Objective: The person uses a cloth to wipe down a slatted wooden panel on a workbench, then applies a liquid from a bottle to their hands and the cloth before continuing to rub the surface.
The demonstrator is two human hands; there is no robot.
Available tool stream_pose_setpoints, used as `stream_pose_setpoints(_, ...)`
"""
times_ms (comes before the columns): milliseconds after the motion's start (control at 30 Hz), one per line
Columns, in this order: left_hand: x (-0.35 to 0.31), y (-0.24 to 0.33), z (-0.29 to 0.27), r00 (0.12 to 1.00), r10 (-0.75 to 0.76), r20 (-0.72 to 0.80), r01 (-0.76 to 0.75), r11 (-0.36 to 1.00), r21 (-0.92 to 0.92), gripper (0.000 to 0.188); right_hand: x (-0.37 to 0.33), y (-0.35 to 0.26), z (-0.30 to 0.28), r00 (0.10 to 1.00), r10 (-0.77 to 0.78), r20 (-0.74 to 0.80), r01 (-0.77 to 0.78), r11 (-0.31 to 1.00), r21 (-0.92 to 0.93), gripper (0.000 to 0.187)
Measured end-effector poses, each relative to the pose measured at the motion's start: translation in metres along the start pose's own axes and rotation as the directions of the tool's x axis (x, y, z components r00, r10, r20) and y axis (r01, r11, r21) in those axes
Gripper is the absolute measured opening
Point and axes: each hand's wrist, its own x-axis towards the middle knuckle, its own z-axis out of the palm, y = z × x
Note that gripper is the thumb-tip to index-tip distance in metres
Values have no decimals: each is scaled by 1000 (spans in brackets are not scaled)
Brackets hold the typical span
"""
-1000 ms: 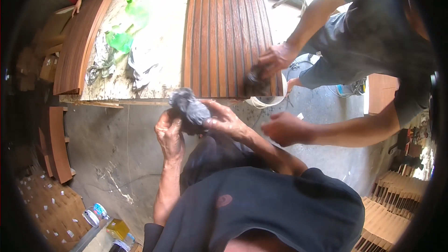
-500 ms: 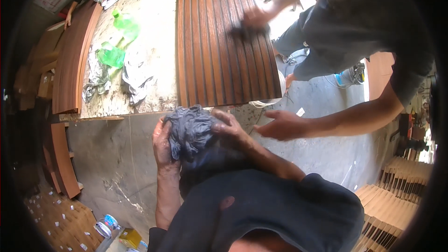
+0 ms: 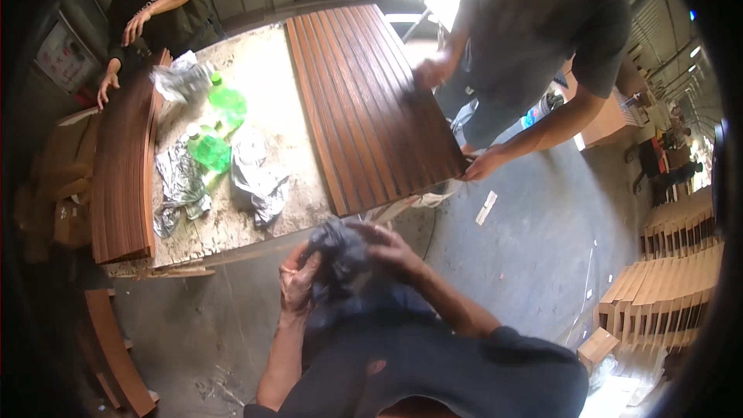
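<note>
A crumpled dark grey rag (image 3: 338, 251) is bunched up in front of my chest, near the table's front edge. My left hand (image 3: 298, 280) grips it from the left, fingers and thumb closed on the cloth. On its other side my right hand (image 3: 389, 249) curls against the rag, a little blurred. Just beyond lies a grooved reddish-brown wood panel (image 3: 364, 108), which neither of my hands touches. At the panel's right edge a co-worker's hand (image 3: 481, 164) holds the near corner, while their other hand (image 3: 433, 73) is over the surface.
Two green bottles (image 3: 209, 149) and grey crumpled cloths (image 3: 259, 178) lie on the worn table (image 3: 302, 224). Stacked brown boards (image 3: 124, 170) line its left side. Another person (image 3: 159, 4) stands at the far left. Stacked cartons (image 3: 658, 286) are at the right.
My view has tilted up. The rag is bunched more tightly between my hands. The right co-worker's nearer hand has taken the panel's corner; the far person's hand has lifted off a cloth.
</note>
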Motion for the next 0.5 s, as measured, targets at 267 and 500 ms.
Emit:
stream_pose_setpoints(267,-9,34,-51,972,-145,183,148,989,-3,30,-18,11,39,962,-274,2,144,502,-853,42)
stream_pose_setpoints(500,-7,34,-36,944,-173,280,215,968,-127,31,-20,12,38,906,-414,85,150,127,-980,44)
